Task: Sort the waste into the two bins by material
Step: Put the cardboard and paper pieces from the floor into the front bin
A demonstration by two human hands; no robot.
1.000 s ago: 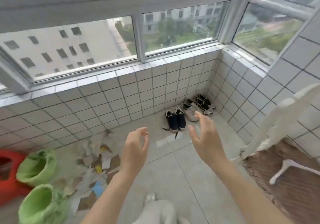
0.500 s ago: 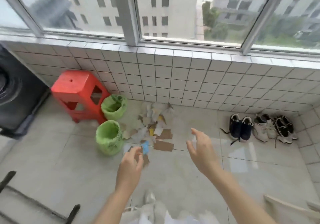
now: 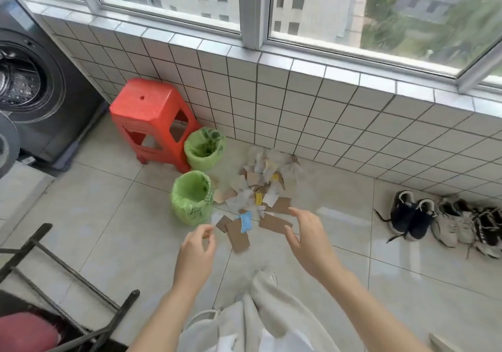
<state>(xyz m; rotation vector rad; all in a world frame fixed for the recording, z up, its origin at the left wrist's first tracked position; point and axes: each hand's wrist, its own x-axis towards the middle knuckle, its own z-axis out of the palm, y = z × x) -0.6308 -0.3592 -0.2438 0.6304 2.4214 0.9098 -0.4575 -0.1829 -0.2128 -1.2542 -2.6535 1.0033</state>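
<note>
Pale floor tiles [image 3: 89, 215] meet a white-tiled wall under windows. At 12 o'clock from the hands lies the waste pile [image 3: 262, 188] of paper scraps and cardboard; at 11 stand the near green bin [image 3: 191, 198] and far green bin [image 3: 204, 147], beside a red stool [image 3: 152, 117]. Left hand [image 3: 195, 251] loosely curled, right hand [image 3: 307, 240] spread, both holding nothing. Shoes [image 3: 445, 221] at 2. No legible writing

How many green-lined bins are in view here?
2. One bin stands beside the red stool; the other bin stands nearer the person, left of the waste pile.
</note>
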